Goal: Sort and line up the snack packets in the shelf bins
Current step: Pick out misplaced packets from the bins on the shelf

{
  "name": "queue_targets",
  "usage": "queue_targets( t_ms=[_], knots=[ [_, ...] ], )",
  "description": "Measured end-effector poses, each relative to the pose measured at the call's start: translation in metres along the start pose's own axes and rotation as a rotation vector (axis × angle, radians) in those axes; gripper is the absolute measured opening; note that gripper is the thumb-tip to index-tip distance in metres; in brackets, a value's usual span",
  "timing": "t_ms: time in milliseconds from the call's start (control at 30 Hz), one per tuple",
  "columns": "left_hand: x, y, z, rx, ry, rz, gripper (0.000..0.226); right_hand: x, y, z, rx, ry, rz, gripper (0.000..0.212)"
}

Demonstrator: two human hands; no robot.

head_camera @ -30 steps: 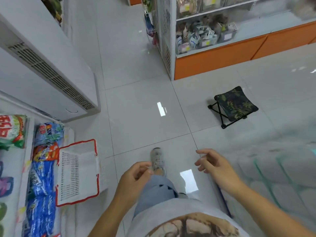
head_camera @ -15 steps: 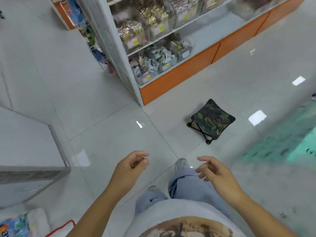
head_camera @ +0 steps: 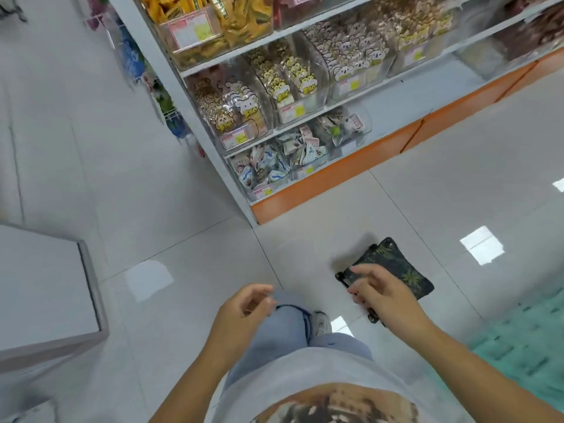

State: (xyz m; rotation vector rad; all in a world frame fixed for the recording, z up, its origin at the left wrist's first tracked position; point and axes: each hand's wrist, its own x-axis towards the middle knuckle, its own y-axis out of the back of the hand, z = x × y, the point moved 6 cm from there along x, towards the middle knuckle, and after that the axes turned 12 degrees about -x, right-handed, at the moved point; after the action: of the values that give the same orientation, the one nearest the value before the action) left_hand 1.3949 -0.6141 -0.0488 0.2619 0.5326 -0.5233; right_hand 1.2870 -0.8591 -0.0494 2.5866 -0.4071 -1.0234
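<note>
Snack packets [head_camera: 265,170] heaped loose in clear shelf bins [head_camera: 364,125] at left end of lowest shelf, lying at all angles. Animal-print packets [head_camera: 287,80] on shelf above standing in rows, fronts outward. Bins well apart from both hands.

Left hand [head_camera: 244,308] over jeans at knee, fingers loosely curled, holding nothing. Right hand [head_camera: 383,290] above folding stool [head_camera: 399,264] on floor tiles [head_camera: 183,209], fingers relaxed and part-spread, empty. Contact with stool not determinable.

Judged step: approach to shelf, no packet handled yet, bottom row unsorted.

Next move, as judged: get low, probably sit on stool close to orange plinth [head_camera: 335,178]. Then reach into leftmost bottom bin, lift out stray packets, separate by print, stand upright facing front.

Risk noted: thin crinkly packs, apt to slide back into heap.
</note>
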Motion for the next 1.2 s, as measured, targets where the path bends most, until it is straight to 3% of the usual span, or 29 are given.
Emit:
queue_targets(
  t_ms=[200, 400, 633, 733, 833, 1033, 1200],
  knots=[
    [0.089, 0.019, 0.031, -0.020, 0.029, 0.047, 0.018, 0.103, 0.012, -0.068, -0.031, 0.062, -0.043, 0.025],
    [0.193, 0.020, 0.093, 0.014, 0.008, -0.015, 0.016, 0.168, 0.044, -0.106, 0.037, 0.028, 0.021, 0.028],
    [0.289, -0.028, 0.173, 0.055, -0.037, -0.157, 0.018, 0.210, 0.109, -0.113, 0.040, -0.004, 0.100, 0.030],
    [0.323, -0.055, 0.187, 0.063, -0.028, -0.156, 0.017, 0.242, 0.138, -0.112, 0.012, -0.022, 0.055, 0.027],
    [0.357, -0.077, 0.190, 0.031, -0.013, -0.079, 0.016, 0.288, 0.173, -0.109, -0.071, -0.011, -0.016, 0.023],
    [0.383, -0.111, 0.186, -0.048, 0.042, 0.216, 0.010, 0.383, 0.233, -0.138, -0.588, 0.174, -0.322, 0.018],
    [0.362, -0.121, 0.152, -0.219, 0.102, 0.398, 0.014, 0.429, 0.217, -0.168, -0.797, 0.288, -0.517, 0.023]
  ],
)
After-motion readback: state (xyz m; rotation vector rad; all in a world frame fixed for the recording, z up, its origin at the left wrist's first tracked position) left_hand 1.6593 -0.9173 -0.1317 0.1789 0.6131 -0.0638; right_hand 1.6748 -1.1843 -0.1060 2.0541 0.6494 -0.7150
